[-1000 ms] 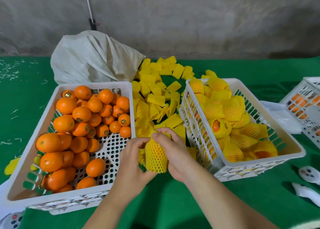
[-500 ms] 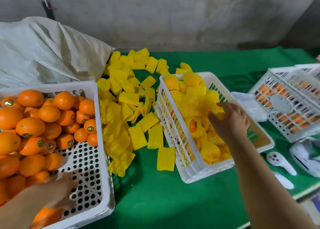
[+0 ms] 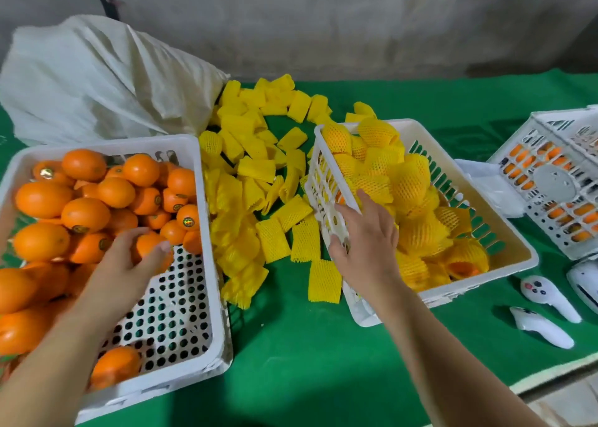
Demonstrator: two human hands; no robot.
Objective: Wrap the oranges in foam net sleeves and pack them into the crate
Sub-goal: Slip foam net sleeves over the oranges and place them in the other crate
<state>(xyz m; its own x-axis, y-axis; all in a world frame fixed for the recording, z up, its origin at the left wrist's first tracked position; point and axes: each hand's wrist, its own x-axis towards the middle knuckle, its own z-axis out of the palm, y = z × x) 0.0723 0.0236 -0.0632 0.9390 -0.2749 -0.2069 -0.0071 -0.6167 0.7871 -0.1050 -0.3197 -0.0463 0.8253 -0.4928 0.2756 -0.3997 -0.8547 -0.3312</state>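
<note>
A white crate (image 3: 207,200) on the left holds several bare oranges (image 3: 85,214). My left hand (image 3: 129,261) reaches into it and grips one orange (image 3: 147,244) near the crate's right wall. A second white crate (image 3: 504,232) on the right holds several oranges wrapped in yellow foam net sleeves (image 3: 407,181). My right hand (image 3: 365,242) hovers empty over that crate's near left wall, fingers spread and relaxed. Loose yellow sleeves (image 3: 259,181) lie heaped on the green cloth between the crates; one flat sleeve (image 3: 324,281) lies just left of my right hand.
A white sack (image 3: 103,80) slumps behind the left crate. At the far right stand another white crate (image 3: 556,184) with oranges inside, a folded white bag (image 3: 488,184) and two white controllers (image 3: 543,310). A grey wall closes the back.
One second ago both hands held a sleeved orange. The right hand then put it into the right crate and now draws back, while the left hand moved into the left crate and took an orange.
</note>
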